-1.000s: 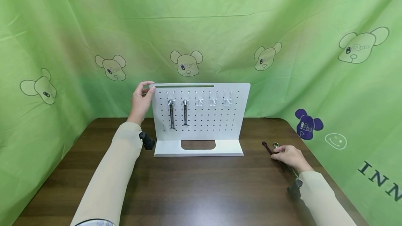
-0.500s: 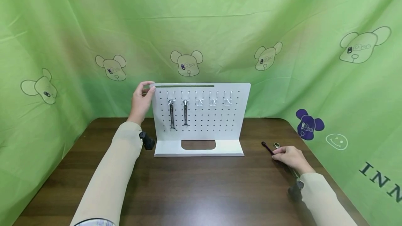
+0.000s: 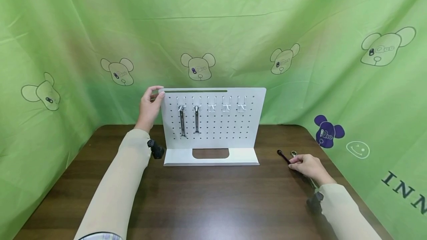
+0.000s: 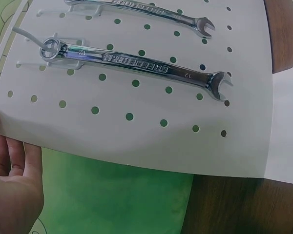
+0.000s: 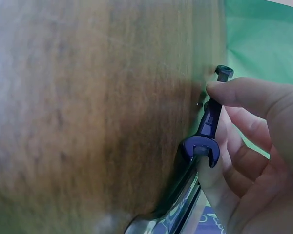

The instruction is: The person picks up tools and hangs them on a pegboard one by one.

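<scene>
We judge the dark wrench (image 3: 283, 156) stiff, smooth and fairly light, apt to twist, so best held mid-shaft between its 2 ends. It is to the board's (image 3: 211, 144) right; our right hand (image 3: 309, 167) pinches its shaft, the ring end jutting past the fingertips boardward. Our left hand (image 3: 149, 109) pinches the board's upper left corner.

Left arm (image 3: 111, 180) extended forward, left hand (image 3: 148, 109) raised in a grip; right hand (image 3: 311, 168) (positioned lower) held in a pinch.
</scene>
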The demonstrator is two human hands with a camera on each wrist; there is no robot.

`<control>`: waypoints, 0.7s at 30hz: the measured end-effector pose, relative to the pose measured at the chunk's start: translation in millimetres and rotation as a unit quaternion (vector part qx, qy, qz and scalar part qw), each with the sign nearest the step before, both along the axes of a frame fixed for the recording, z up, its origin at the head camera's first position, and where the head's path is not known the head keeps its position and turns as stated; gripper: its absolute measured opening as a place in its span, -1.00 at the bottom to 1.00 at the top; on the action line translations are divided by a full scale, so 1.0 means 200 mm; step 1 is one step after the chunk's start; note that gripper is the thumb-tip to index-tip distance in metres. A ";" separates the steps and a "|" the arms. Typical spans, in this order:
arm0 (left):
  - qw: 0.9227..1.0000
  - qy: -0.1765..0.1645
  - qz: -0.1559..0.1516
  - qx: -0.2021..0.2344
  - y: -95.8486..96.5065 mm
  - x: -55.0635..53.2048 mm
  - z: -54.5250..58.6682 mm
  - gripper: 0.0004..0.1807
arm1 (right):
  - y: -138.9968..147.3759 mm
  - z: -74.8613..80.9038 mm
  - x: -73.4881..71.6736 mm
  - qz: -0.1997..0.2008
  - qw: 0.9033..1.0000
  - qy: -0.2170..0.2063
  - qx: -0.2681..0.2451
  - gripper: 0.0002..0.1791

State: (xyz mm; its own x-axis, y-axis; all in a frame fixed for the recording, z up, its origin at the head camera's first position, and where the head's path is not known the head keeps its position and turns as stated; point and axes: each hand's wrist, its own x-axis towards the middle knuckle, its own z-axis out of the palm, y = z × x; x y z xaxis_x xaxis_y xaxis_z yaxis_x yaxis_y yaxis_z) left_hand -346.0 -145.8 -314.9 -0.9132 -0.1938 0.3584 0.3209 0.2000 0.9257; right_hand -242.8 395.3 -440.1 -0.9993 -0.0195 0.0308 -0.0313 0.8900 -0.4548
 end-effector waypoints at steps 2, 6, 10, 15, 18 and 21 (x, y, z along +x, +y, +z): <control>1.000 -0.002 0.001 0.001 0.00 0.00 0.00 -0.65 | 0.00 0.00 0.00 0.001 1.000 0.002 -0.001 -0.80; 1.000 -0.003 0.001 0.001 0.00 0.00 0.00 -0.66 | 0.00 -0.01 0.00 0.002 1.000 0.007 -0.007 -0.80; 1.000 -0.003 0.002 0.004 0.00 0.00 0.00 -0.66 | 0.00 -0.01 -0.01 0.006 1.000 0.007 -0.009 -0.81; 1.000 -0.001 0.000 0.007 0.00 0.00 0.00 -0.66 | -0.01 0.00 -0.01 0.007 1.000 0.011 -0.017 -0.79; 1.000 0.000 0.000 0.001 0.00 0.00 0.00 -0.66 | -0.04 0.01 -0.01 0.011 1.000 0.011 -0.026 -0.79; 1.000 -0.001 0.001 -0.004 0.00 0.00 0.00 -0.65 | -0.07 0.03 -0.01 0.017 0.999 0.008 -0.036 -0.78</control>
State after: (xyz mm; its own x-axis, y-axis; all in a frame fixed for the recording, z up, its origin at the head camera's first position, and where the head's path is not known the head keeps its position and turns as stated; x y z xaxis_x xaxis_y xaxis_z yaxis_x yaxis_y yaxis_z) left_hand -346.3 -146.6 -315.1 -0.9132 -0.1933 0.3587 0.3189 0.2091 0.9244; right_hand -245.6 381.7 -433.4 -0.9975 -0.0513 0.0490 -0.0693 0.8534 -0.5167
